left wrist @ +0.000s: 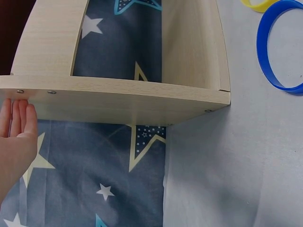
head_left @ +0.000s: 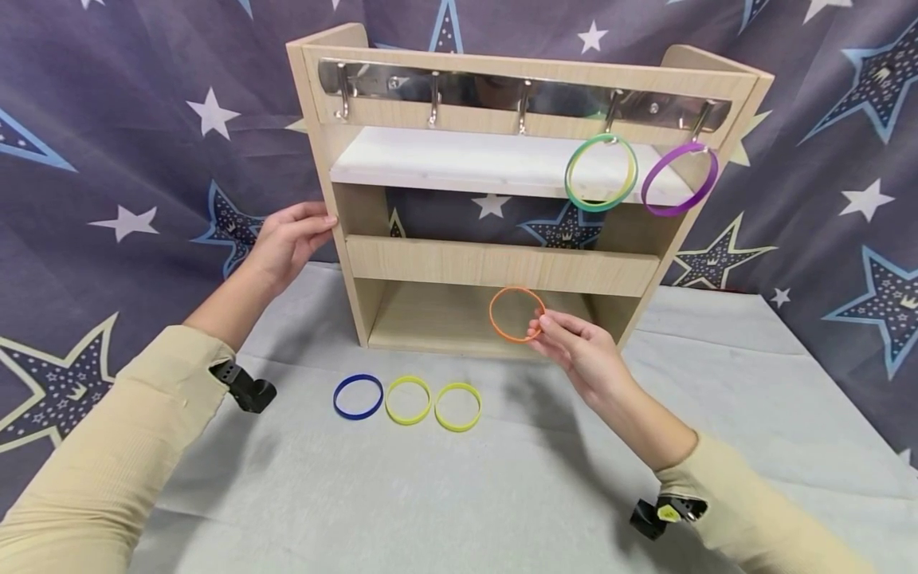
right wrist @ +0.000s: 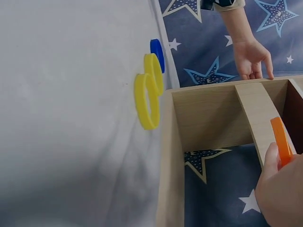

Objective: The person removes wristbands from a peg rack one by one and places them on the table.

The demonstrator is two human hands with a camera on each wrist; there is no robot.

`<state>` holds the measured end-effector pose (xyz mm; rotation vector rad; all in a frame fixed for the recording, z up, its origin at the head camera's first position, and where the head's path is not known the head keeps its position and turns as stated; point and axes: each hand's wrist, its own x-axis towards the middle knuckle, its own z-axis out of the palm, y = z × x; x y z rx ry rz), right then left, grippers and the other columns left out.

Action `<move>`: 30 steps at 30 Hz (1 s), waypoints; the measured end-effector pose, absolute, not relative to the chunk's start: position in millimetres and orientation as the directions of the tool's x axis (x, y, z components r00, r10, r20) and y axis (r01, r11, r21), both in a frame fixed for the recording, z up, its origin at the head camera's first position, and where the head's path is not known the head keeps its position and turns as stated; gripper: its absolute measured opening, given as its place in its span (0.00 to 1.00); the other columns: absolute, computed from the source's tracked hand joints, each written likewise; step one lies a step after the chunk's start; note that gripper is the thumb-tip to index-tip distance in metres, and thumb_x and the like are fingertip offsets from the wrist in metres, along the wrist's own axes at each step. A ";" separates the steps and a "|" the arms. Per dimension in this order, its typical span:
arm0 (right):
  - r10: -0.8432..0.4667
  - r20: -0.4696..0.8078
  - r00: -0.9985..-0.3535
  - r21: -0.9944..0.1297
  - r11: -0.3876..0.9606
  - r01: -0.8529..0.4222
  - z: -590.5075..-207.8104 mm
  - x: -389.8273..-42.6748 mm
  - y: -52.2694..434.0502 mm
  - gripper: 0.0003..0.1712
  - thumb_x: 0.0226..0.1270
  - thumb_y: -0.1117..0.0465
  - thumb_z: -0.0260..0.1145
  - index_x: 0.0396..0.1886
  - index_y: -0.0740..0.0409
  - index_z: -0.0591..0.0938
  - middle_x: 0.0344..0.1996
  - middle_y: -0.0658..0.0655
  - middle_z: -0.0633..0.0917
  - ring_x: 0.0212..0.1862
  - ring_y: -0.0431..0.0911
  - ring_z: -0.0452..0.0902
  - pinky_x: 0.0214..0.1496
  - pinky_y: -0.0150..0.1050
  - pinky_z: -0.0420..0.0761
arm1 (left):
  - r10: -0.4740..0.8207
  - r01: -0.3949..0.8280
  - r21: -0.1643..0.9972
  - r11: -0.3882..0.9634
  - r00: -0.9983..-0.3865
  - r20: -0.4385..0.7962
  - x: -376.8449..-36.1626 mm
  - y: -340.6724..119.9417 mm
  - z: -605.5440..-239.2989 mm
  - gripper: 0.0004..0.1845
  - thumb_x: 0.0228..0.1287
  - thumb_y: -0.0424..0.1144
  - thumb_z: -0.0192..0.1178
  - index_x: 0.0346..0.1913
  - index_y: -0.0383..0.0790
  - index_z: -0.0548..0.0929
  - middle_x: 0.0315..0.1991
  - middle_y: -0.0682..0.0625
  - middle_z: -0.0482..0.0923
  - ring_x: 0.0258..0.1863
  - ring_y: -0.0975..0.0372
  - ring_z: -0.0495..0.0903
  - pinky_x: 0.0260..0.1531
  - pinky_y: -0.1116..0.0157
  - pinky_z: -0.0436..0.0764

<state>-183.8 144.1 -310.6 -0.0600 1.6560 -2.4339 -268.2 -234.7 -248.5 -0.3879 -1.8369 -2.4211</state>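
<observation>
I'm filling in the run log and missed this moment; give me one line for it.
right hand: pinches orange ring | left hand: touches rack side | hooks: green ring, purple ring

Bright, even light; perhaps edge-warped.

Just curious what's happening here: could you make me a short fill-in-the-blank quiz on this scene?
1. The right hand pinches an ____ ring.
2. ____ rings hang on the hooks.
3. The left hand touches the shelf's ____ side.
4. Left of the two yellow rings lies a ____ one.

Missing: orange; two; left; blue
</observation>
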 end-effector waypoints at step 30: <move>-0.269 -0.230 -0.935 -0.948 -0.154 0.277 -370.0 -172.3 183.8 0.20 0.70 0.67 0.58 0.57 0.75 0.72 0.32 0.47 0.88 0.40 0.38 0.85 0.49 0.31 0.85 | 0.097 0.216 0.928 -0.303 -0.962 0.255 -268.7 -234.8 -249.1 0.06 0.64 0.26 0.57 0.37 0.38 0.83 0.38 0.51 0.82 0.40 0.65 0.83 0.49 0.75 0.80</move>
